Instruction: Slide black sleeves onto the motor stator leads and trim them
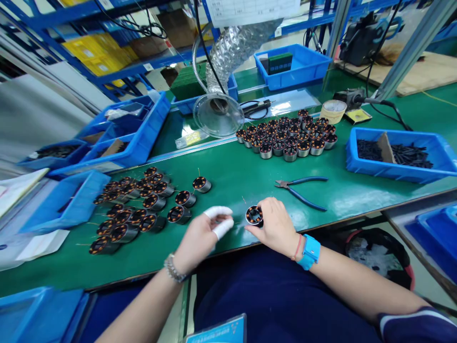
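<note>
My right hand (pixel 278 224) grips a small round motor stator (pixel 254 216), a metal ring with copper windings, near the table's front edge. A thin wire sticks up beside it. To its left, my left hand (pixel 196 238) has white covers on thumb and fingertips; the fingers are apart with nothing between them. Blue-handled cutting pliers (pixel 284 184) lie with handles spread, beyond my right hand. Several similar stators (pixel 154 202) stand in a loose group on the left, some with wires poking out. Another tight group of stators (pixel 291 151) stands farther back on the right.
A blue bin (pixel 403 172) with black tube-like pieces stands at right. Blue trays (pixel 143 143) line the left side. A foil duct with a clear funnel (pixel 218 116) hangs over the green table (pixel 228 166). A tape roll (pixel 332 112) and soldering-iron stand (pixel 353 100) are at back right.
</note>
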{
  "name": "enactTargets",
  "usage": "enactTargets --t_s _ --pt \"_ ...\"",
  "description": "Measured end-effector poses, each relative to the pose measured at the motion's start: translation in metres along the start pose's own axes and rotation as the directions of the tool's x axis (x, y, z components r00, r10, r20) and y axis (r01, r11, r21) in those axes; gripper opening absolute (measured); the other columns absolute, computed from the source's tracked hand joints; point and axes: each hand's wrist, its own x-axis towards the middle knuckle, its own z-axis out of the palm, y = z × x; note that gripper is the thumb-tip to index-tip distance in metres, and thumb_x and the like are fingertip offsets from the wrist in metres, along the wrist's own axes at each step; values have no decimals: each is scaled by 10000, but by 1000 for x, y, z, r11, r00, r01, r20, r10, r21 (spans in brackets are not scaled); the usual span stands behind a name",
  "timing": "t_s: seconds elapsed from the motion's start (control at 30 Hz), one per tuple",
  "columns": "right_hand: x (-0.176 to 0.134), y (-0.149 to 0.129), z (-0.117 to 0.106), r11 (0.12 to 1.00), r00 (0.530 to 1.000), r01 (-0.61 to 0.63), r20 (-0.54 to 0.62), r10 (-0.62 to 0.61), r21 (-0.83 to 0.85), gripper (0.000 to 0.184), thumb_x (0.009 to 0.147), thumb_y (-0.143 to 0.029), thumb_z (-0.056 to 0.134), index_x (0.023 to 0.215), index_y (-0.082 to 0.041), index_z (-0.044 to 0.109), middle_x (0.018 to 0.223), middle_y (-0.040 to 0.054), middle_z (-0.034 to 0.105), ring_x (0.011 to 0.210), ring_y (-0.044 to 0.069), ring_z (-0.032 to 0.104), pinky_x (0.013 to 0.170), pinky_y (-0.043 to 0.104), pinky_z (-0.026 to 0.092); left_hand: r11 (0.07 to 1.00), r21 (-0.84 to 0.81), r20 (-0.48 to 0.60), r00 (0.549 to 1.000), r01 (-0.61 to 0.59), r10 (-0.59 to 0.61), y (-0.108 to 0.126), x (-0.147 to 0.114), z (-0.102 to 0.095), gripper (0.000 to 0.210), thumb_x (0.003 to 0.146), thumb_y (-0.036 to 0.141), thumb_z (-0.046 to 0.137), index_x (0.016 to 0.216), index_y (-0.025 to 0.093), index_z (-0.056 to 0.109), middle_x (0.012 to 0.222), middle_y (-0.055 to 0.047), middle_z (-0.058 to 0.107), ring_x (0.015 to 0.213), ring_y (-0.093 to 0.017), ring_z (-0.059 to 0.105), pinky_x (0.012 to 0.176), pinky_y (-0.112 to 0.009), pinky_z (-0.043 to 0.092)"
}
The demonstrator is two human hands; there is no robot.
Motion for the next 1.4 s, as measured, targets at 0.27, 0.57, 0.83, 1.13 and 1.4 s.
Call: enactTargets --t_s 0.27,0.57,0.83,1.13,1.4 --pt "4 10 -13 984 988 24 145 -50 178 350 723 -313 643 1016 -176 506 948 63 567 916 199 479 767 342 384 964 -264 -42 999 0 -11 -19 -6 54 190 704 304 648 830 164 620 797 -30 655 674 -134 588 624 -254 499" --pt "-3 -5 0 997 997 -70 26 71 -41 281 725 -382 619 846 -166 486 849 73 525 810 215 452 685 335 356 924 -318 -283 951 -214 123 -4 2 30 144 729 276 634 816 167 600 767 -11 634 707 -134 605 719 -269 496" --pt "4 6 -27 903 984 -156 142 107 400 316 781 -274 554 1074 -160 520 996 72 578 902 167 532 797 312 426 895 -445 43 998 -17 41 -15 -4 63 604 682 228 672 1212 172 389 1281 -137 505 1173 -225 489 1031 -398 357" --pt "30 10 -23 961 999 -30 52 16 275 150 815 -191 510 693 -172 595 726 26 599 716 134 530 688 268 416 873 -488 196 975 3 107 -12 14 54 374 661 171 684 1000 168 529 1072 -65 633 1044 -210 576 972 -385 412" --pt "40 5 -37 969 995 87 -66 -74 230 161 827 -187 490 692 -173 576 707 13 594 707 126 528 710 269 413 844 -536 245 954 -12 170 -12 18 51 377 665 170 690 1004 175 527 1061 -57 639 1028 -194 581 962 -379 403"
